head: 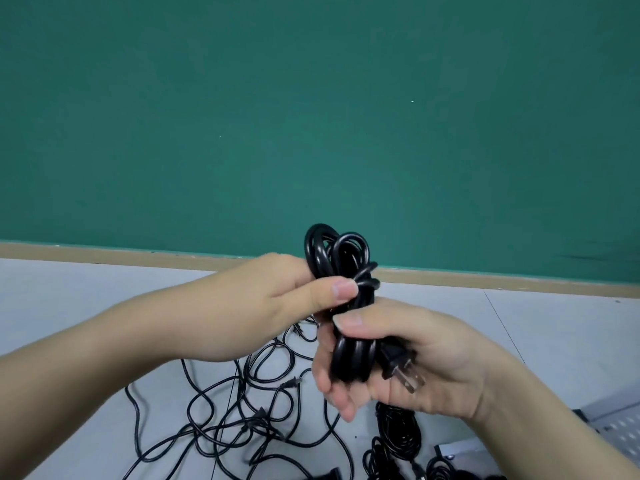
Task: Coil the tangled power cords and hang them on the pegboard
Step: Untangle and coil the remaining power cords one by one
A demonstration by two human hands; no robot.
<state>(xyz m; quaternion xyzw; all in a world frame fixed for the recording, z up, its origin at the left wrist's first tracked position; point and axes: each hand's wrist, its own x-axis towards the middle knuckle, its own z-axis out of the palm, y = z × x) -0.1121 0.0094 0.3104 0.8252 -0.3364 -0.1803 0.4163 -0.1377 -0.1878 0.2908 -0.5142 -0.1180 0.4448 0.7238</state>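
A green wall (311,116) with a tan baseboard (104,250) rises behind a pale floor (86,292). On the floor below the hands sprawls a tangle of black power cords (242,410), and just right of it lie already coiled cords (398,434). A perforated grey pegboard (620,427) shows at the lower right corner. Held in the air in front of all this is a coiled black cord (349,306), its long axis nearly upright, loops at the top. The left hand (298,292) pinches the bundle's wrapped middle from the left. The right hand (398,358) grips the lower half, thumb across the front, with the two-prong plug (401,368) lying in its palm, prongs pointing down and right
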